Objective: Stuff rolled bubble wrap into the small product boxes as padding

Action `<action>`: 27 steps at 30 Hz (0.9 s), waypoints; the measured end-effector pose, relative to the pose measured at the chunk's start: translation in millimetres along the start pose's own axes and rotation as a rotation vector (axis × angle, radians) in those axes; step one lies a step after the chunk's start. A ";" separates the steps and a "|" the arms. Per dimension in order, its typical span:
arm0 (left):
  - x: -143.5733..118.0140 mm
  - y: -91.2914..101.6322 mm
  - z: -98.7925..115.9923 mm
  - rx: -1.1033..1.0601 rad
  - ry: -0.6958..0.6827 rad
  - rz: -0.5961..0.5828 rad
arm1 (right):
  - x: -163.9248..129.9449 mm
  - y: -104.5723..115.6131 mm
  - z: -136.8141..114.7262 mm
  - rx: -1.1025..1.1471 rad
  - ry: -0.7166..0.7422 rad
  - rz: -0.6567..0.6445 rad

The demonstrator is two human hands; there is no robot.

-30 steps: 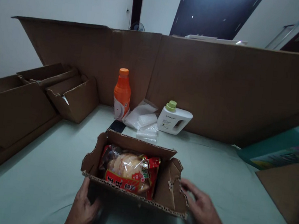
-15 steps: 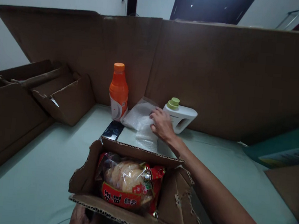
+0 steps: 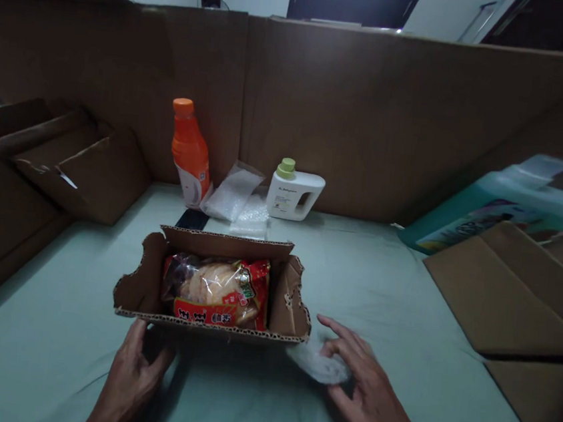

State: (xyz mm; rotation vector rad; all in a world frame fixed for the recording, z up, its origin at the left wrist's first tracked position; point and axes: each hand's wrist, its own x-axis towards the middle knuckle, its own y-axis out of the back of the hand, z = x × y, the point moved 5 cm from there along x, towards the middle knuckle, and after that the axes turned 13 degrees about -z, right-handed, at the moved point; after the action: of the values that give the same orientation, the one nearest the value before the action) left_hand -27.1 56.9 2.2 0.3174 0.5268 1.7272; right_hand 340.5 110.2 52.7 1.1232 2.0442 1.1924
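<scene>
Snack packet (image 3: 217,291) inside open box (image 3: 145,287)

The box sits left of lower centre. The left hand (image 3: 131,370) meets its near left edge; whether it grips, I cannot tell. Lower right, the right hand (image 3: 366,388) pinches clear wrap (image 3: 314,362). Mid-frame stands a white jug (image 3: 286,195).

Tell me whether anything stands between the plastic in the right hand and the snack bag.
Sideways, the box does, its near right corner facing the plastic. From above, nothing visible blocks the open top over the snack bag.
</scene>
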 end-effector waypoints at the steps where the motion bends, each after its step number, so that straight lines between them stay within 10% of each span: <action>1: 4.3 1.0 3.1 0.028 -0.011 -0.028 | 1.6 -1.9 -11.9 0.062 0.021 -0.052; 5: 36.5 -9.5 23.3 0.126 -0.027 -0.101 | 29.7 -7.5 -33.1 0.261 0.139 -0.144; 14: 133.8 -47.8 75.9 0.132 -0.172 -0.108 | 93.6 9.5 31.2 0.347 0.068 0.053; 20: 62.6 -43.1 43.2 -0.124 -0.045 -0.225 | 31.5 7.6 -8.6 0.136 -0.094 0.205; 27: -5.9 -34.4 19.6 -0.250 0.023 -0.248 | 0.6 -6.9 -64.0 0.257 0.099 0.118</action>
State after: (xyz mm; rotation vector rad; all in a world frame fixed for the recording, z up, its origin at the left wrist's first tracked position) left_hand 12.8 59.9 2.0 0.0510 0.3452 1.5356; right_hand 289.3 80.1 77.3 1.3450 2.2845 1.0811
